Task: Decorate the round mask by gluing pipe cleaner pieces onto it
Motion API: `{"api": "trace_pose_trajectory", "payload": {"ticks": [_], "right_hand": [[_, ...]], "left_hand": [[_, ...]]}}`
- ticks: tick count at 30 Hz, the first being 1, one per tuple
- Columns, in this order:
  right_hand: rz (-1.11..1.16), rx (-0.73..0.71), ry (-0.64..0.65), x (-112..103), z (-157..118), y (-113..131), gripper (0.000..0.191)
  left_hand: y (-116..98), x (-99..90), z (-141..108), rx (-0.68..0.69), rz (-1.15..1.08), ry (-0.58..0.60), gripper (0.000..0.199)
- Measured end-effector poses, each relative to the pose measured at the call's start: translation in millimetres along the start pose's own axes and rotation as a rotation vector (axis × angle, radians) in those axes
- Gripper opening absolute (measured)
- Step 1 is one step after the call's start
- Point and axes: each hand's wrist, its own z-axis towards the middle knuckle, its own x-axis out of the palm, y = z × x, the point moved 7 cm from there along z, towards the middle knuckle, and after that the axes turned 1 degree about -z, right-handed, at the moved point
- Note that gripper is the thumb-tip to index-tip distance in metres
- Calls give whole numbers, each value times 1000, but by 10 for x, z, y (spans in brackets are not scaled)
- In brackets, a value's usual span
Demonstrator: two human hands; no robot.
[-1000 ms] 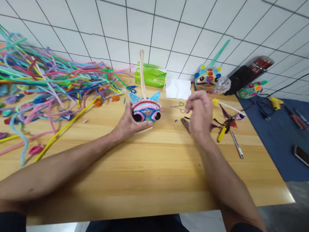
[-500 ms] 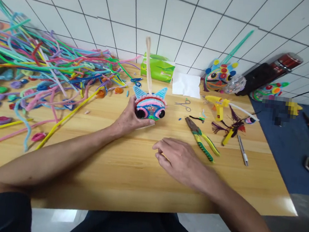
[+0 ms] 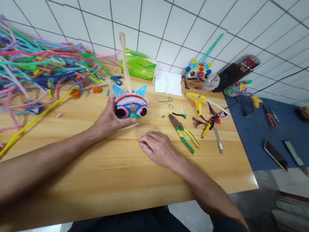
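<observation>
My left hand (image 3: 109, 120) is closed around the side of a colourful pipe-cleaner animal head (image 3: 131, 107), its thumb along the lower edge. The head has blue striped ears, pink-ringed black eyes and a red and pink brow. A beige strap loop (image 3: 125, 62) rises from its top. To its right, my right hand (image 3: 156, 146) rests on the wooden table (image 3: 108, 177) in a loose fist, apart from the head. Its fingertips are tucked under, and nothing shows in them. Green-and-yellow pliers (image 3: 183, 134) lie just right of that hand.
Tangled pipe cleaners (image 3: 37, 65) cover the left side. Behind are a green tissue pack (image 3: 138, 66), a white sheet (image 3: 168, 83) and another decorated head (image 3: 198, 76). Small scissors (image 3: 167, 102), a yellow glue gun (image 3: 197, 102), a tassel (image 3: 208, 118) and a pen (image 3: 218, 141) lie rightward.
The view has turned right, so the tabletop things appear shifted left. My right hand's fingers have curled in more. My left hand keeps its hold on the animal head.
</observation>
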Motion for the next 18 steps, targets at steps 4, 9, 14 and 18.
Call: {"api": "trace_pose_trajectory", "payload": {"ticks": [4, 9, 14, 18], "right_hand": [[-100, 250, -195, -516, 1, -418, 20], [-350, 709, -369, -1267, -242, -1344, 24], [-529, 941, -72, -1226, -266, -1852, 28], [-544, 972, -11, -1036, -121, -1923, 27]], "left_hand": [[-7, 4, 15, 35, -16, 4, 88], [71, 4, 39, 50, -9, -4, 91], [136, 20, 49, 41, -19, -8, 99], [102, 28, 41, 31, -21, -10, 105]]}}
